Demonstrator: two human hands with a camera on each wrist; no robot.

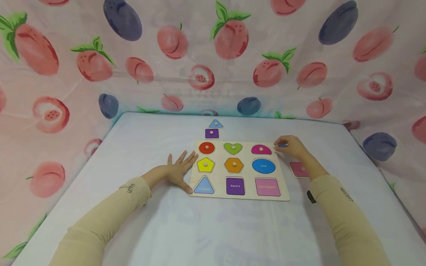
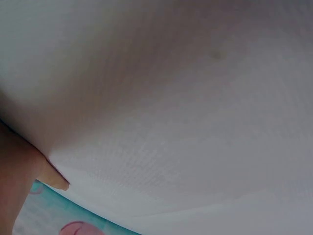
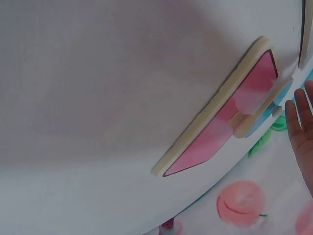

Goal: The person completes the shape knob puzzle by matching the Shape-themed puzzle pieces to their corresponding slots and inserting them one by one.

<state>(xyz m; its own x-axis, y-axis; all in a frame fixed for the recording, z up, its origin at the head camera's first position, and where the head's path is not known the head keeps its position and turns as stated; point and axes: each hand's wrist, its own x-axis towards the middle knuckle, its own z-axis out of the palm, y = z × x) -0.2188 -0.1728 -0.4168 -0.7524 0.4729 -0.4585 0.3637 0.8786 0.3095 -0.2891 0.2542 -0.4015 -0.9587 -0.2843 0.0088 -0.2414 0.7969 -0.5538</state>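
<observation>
A wooden shape puzzle board (image 1: pixel 217 180) lies on the table. My left hand (image 1: pixel 177 171) is spread flat at its left edge, thumb by the lower left corner. At the board's upper right, my right hand (image 1: pixel 290 145) pinches a small blue puzzle piece (image 1: pixel 283 145), seen nearly edge-on; its knob is hidden by the fingers. Red circle, green heart, magenta half-circle, yellow pentagon and orange hexagon pieces with knobs sit in the board. The blue oval recess (image 1: pixel 263 166), triangle, square and rectangle recesses show printed words. A pink rectangle piece (image 1: pixel 299 169) lies beneath my right forearm.
Behind the board lie a blue triangle piece (image 1: pixel 215 124) and a purple square piece (image 1: pixel 212 133), both with knobs. A fruit-patterned cloth (image 1: pixel 233 85) hangs around the white table (image 1: pixel 213 229) at the back and sides.
</observation>
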